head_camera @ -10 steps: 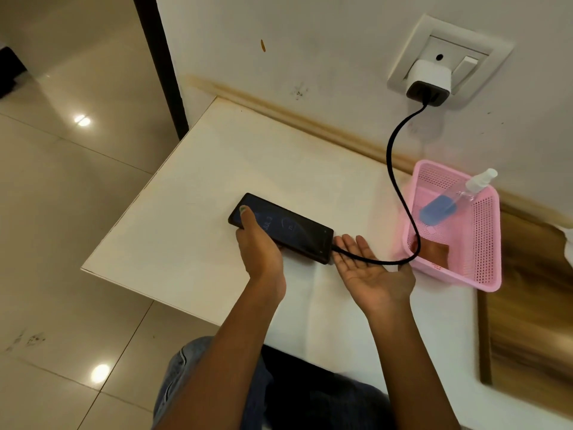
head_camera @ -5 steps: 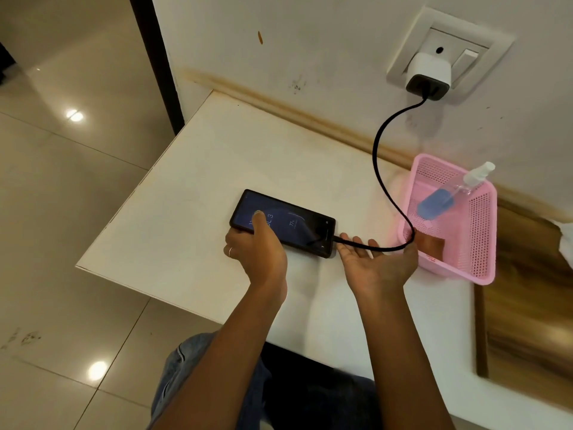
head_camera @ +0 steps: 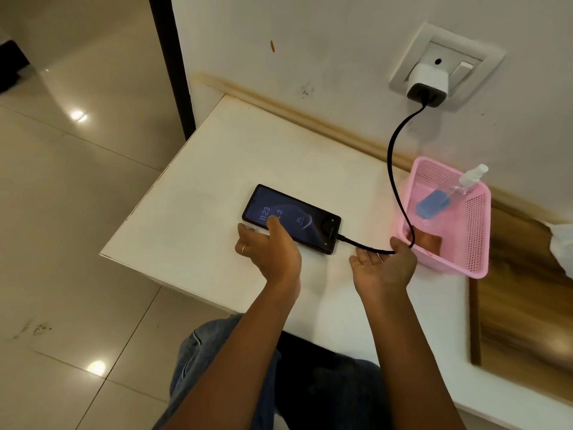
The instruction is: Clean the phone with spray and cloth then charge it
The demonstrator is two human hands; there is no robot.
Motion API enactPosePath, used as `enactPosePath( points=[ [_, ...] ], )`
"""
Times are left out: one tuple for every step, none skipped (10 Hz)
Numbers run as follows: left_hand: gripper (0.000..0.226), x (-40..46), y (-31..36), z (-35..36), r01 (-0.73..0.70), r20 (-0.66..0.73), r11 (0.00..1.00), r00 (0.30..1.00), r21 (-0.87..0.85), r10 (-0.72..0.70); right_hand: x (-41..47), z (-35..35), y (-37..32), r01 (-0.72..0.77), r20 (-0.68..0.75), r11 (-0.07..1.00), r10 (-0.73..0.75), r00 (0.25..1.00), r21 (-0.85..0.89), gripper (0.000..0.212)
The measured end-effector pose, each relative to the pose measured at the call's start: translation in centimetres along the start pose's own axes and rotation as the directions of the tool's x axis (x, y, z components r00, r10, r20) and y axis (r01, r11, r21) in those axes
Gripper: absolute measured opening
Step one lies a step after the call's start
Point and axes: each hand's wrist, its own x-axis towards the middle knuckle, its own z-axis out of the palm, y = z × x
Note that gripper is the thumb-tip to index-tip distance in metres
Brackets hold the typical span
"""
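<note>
The black phone (head_camera: 307,218) lies flat on the white table (head_camera: 217,169) with its screen lit. A black cable (head_camera: 391,169) runs from its right end up to the white charger (head_camera: 429,80) plugged into the wall socket (head_camera: 446,66). My left hand (head_camera: 269,248) holds the phone's near edge, thumb on the screen and fingers against the side. My right hand (head_camera: 383,268) lies palm up just right of the phone, fingers spread, and the cable passes over them. The spray bottle (head_camera: 446,197) and a brown cloth (head_camera: 429,242) lie in the pink basket (head_camera: 479,231).
The pink basket stands against the wall at the table's right. A wooden panel (head_camera: 524,290) lies beyond it, with something white (head_camera: 562,246) at the frame's edge. Tiled floor (head_camera: 62,212) drops off left of the table edge. My knees sit under the near edge.
The phone has been set down flat and its screen has lit up. My left thumb has slid along the screen. My right hand has stayed open under the cable.
</note>
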Motion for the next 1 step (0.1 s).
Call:
enactPosePath(
  points=[
    [0.055,-1.21,-0.56,-0.65,-0.003,-0.004,1.000,1.000,0.025,0.003,-0.63,-0.85,0.01,0.020,-0.054,0.993,-0.027,0.998,-0.117,0.046]
  ],
)
